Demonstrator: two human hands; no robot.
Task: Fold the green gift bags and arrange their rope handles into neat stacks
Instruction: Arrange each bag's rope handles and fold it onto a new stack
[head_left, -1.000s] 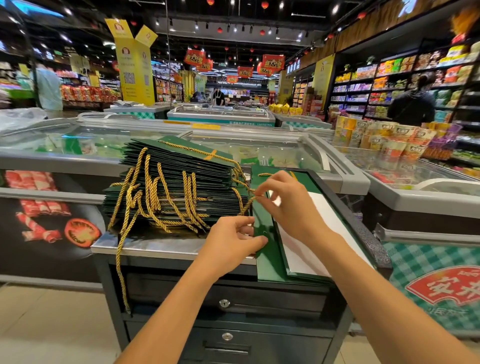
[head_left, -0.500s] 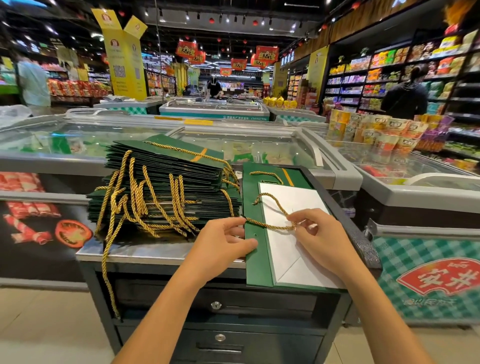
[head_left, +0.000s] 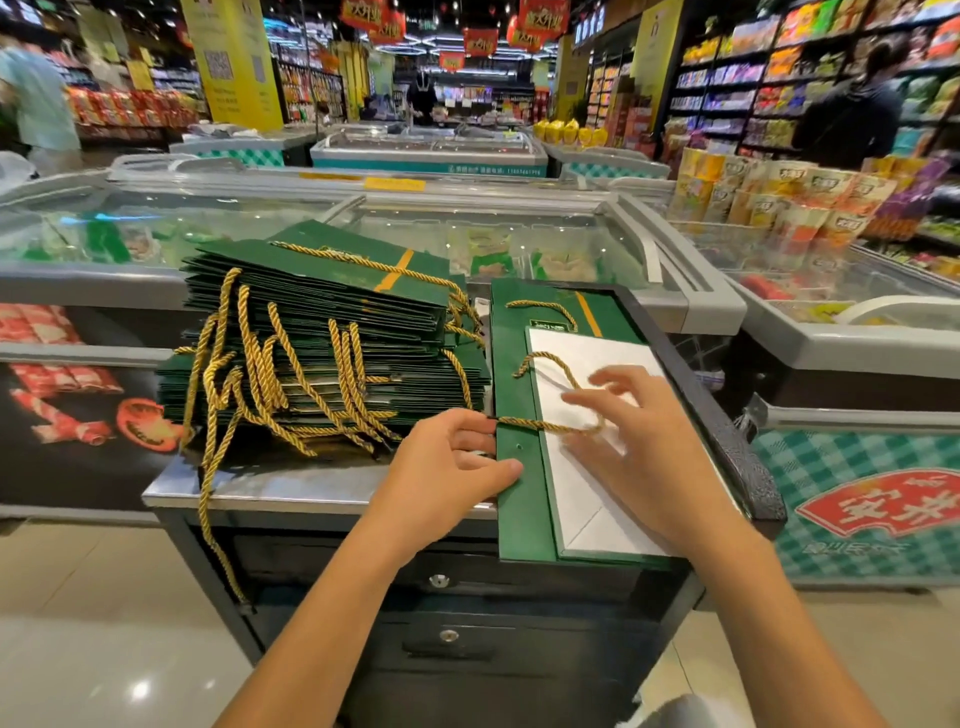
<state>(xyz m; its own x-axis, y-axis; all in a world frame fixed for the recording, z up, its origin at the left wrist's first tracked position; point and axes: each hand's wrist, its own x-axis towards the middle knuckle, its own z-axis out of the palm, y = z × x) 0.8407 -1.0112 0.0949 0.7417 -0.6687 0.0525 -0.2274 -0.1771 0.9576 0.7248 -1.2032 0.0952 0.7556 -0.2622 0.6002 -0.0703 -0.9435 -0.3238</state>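
Our left hand (head_left: 452, 467) pinches the left edge of the flat bag (head_left: 519, 519), thumb on top and fingers curled against the edge. The stack (head_left: 322, 332) of folded bags sits just to its left on the bench (head_left: 291, 483), gold ropes hanging over the front. Our right hand (head_left: 644, 447) hovers over the bag's white panel (head_left: 587, 493) with its fingers spread and blurred, and the rope handle (head_left: 545, 426) loops under its fingertips and runs across to the left hand's fingers; we cannot tell whether the right hand touches it.
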